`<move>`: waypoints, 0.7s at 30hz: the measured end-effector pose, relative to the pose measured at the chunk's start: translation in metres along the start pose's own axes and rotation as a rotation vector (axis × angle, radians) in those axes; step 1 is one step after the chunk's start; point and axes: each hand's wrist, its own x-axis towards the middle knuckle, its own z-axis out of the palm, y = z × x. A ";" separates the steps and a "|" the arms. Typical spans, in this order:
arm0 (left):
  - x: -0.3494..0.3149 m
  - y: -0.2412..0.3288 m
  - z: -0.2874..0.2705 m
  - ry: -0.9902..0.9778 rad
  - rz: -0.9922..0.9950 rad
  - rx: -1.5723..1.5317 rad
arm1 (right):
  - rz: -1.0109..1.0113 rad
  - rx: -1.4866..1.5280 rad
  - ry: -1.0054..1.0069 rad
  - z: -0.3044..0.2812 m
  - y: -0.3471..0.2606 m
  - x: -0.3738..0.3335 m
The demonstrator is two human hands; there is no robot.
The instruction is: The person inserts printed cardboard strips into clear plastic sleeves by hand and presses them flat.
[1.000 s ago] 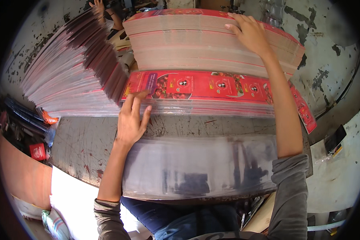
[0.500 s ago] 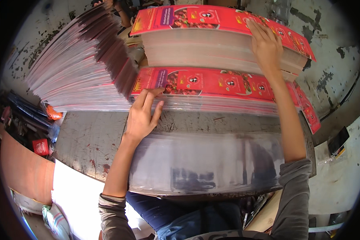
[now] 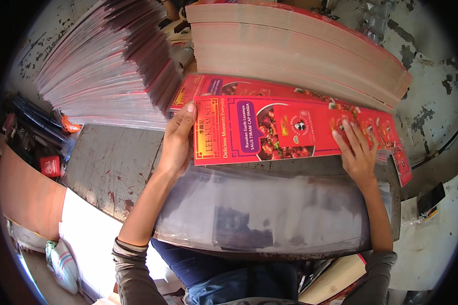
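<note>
A long red printed card strip (image 3: 325, 133), with a purple panel and food pictures, is tilted above the table. My left hand (image 3: 178, 140) grips its left end, thumb on the printed face and fingers behind. My right hand (image 3: 359, 152) lies on the right part of the strip, its fingers stretched and spread over the face. Behind the strip is a lower pile of similar red cards (image 3: 188, 87), mostly covered by it. A pile of clear plastic sleeves (image 3: 290, 208) lies flat at the table's near edge, just below the strip.
At the back stands a tall stack of cards (image 3: 290, 48), pale edges showing. A large fanned stack of plastic-covered cards (image 3: 102, 76) leans at the left on the grey, scratched table (image 3: 102, 173). A small red card (image 3: 402, 165) hangs by the right edge.
My right hand has come down from the top of the tall stack. A red strip is now lifted toward me, its left end gripped by my left hand.
</note>
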 end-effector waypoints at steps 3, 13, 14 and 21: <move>0.002 -0.007 0.000 0.024 0.002 -0.012 | 0.092 0.187 -0.089 0.000 -0.003 0.008; 0.001 -0.008 0.002 -0.028 0.005 -0.033 | 0.305 0.212 -0.125 0.000 -0.006 0.005; 0.001 -0.008 0.003 -0.026 0.012 -0.038 | 0.340 0.211 -0.165 0.000 -0.006 0.005; 0.001 -0.010 0.000 -0.043 0.031 -0.042 | 0.359 0.198 -0.140 -0.003 -0.010 0.007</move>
